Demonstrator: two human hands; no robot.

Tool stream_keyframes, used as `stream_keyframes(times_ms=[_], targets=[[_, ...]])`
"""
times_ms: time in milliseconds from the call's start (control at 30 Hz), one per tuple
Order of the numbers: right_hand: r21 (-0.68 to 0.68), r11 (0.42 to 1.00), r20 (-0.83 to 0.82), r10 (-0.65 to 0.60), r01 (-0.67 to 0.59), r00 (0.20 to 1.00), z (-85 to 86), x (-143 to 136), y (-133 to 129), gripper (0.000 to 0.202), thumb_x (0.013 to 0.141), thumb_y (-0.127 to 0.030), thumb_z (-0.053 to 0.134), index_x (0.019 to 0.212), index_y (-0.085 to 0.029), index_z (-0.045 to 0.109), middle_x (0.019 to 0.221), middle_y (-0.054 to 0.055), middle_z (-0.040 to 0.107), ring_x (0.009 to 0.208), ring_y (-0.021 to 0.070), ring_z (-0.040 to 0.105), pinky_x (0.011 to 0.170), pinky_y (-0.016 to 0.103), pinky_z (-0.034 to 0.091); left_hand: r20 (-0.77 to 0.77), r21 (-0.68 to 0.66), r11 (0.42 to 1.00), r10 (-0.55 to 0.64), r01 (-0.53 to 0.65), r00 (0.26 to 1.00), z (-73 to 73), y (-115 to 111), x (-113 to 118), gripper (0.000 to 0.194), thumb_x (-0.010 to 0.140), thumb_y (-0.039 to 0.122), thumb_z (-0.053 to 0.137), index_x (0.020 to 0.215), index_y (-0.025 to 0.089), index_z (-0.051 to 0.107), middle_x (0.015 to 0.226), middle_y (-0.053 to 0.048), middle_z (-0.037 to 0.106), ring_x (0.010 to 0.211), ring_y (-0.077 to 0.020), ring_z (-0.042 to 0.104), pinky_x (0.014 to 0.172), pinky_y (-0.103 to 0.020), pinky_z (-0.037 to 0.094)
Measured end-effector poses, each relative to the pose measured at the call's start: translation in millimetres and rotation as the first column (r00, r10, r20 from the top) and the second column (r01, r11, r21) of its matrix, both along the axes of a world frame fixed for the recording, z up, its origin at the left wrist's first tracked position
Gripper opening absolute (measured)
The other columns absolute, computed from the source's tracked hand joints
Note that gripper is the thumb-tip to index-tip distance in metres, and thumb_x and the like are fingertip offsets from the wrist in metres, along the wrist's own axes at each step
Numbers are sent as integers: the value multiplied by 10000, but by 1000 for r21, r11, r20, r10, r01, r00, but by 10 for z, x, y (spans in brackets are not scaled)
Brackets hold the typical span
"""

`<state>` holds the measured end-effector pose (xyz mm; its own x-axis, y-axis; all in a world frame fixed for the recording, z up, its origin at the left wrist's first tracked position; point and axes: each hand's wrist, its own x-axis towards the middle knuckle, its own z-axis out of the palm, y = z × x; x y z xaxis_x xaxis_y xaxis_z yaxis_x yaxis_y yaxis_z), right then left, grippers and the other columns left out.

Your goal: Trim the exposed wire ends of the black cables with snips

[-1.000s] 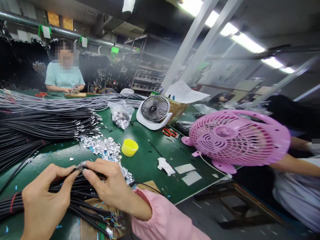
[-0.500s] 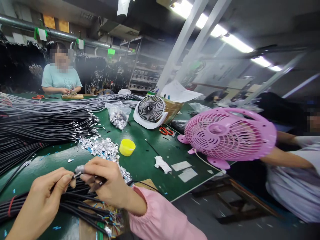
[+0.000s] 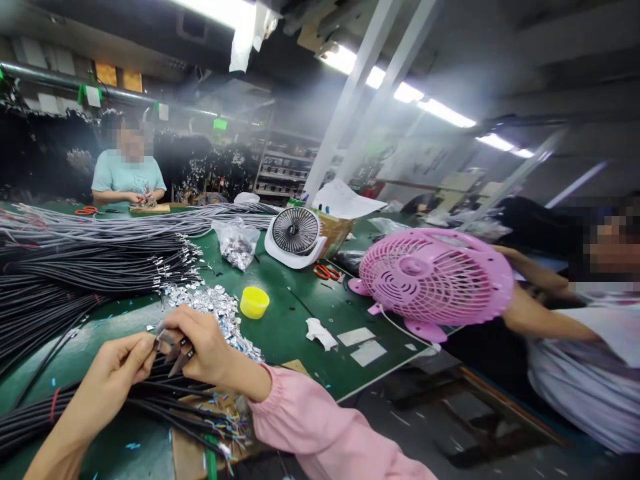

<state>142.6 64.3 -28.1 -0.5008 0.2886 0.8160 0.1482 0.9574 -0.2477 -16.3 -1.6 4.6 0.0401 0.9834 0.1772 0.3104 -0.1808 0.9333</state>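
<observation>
My left hand (image 3: 117,373) is closed in a pinch on the end of a black cable, mostly covered by the fingers. Against it, the fingertips of my right hand (image 3: 205,343) are drawn together, one of them in a grey covering. Between the fingers of that hand sits a small metal tool with pointed blades (image 3: 176,360); its kind is not clear. Below both hands lies a bundle of black cables (image 3: 175,407) with stripped, coloured wire ends. A heap of silver foil scraps (image 3: 220,310) lies just beyond my right hand.
Black cables (image 3: 95,267) and grey cables (image 3: 120,223) cover the table's left side. A yellow cup (image 3: 255,303), a bag (image 3: 237,243), a white fan (image 3: 296,232) and orange scissors (image 3: 327,272) stand or lie beyond. At right, a person's arms reach to a pink fan (image 3: 435,277). Another person (image 3: 129,175) sits opposite.
The view has shifted slightly. My hands stay together at the cable end, the right one turned a little. The pink fan and the person beside it appear farther left.
</observation>
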Motion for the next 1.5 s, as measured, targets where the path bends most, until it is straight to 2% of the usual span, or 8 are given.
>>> stream_keyframes(times_ms=[300,500,700,833,967,1200,1367,1500], targets=[[-359,929,-105,-143,96,984,103,-188,-13,100,756,-173,684,662,-193,654,601,-23,629,526,116,545,500,222,425,192,17,991,129,-135,973,-34,25,12,596,541,760,783,509,194,599,464,26,491,456,-101,429,434,-224,371],[-416,902,-169,-204,118,964,73,-150,-84,73,712,-144,689,660,-193,702,627,8,688,544,125,579,518,237,473,289,71,959,243,-274,926,-87,41,6,594,588,768,758,571,211,555,430,90,375,405,-63,331,403,-199,290],[-709,694,-279,-107,-129,954,182,-85,-106,316,762,-249,740,1067,-183,787,914,57,811,610,136,663,531,238,537,197,52,976,198,-212,960,-84,27,-21,595,582,752,784,578,178,628,435,60,446,381,-59,337,364,-192,259],[-757,605,-344,-47,-247,938,213,-75,-139,292,768,-293,738,1014,-147,797,880,85,809,677,174,715,610,279,591,139,97,971,204,-219,969,-53,16,44,537,612,700,769,566,186,624,421,58,450,353,-70,361,335,-193,269],[-736,657,-325,-131,-164,936,177,-87,-194,179,783,-240,699,901,-146,795,777,61,781,656,166,707,610,262,589,103,227,922,297,-313,949,-109,-10,182,365,703,540,699,563,221,591,446,48,518,388,-104,485,380,-208,382],[-278,958,-174,-125,73,977,19,-79,-196,249,868,-248,660,1065,-153,781,779,52,739,665,153,660,650,244,571,-53,452,786,494,-421,868,-270,-60,291,145,778,332,607,669,241,638,607,10,663,540,-154,621,528,-250,450],[-233,962,-51,-158,142,986,22,-48,-200,164,866,-179,652,938,-165,799,626,6,605,580,142,567,551,236,483,-235,535,775,519,-337,822,-234,-32,282,131,730,262,552,611,255,607,564,18,568,488,-145,503,487,-259,312],[-546,825,-69,-217,145,974,146,7,-147,273,835,-172,641,1043,-185,818,662,-11,653,550,113,512,527,218,463,-330,501,831,442,-242,834,-274,25,264,223,770,260,513,562,264,591,551,16,578,479,-146,506,490,-263,316]])
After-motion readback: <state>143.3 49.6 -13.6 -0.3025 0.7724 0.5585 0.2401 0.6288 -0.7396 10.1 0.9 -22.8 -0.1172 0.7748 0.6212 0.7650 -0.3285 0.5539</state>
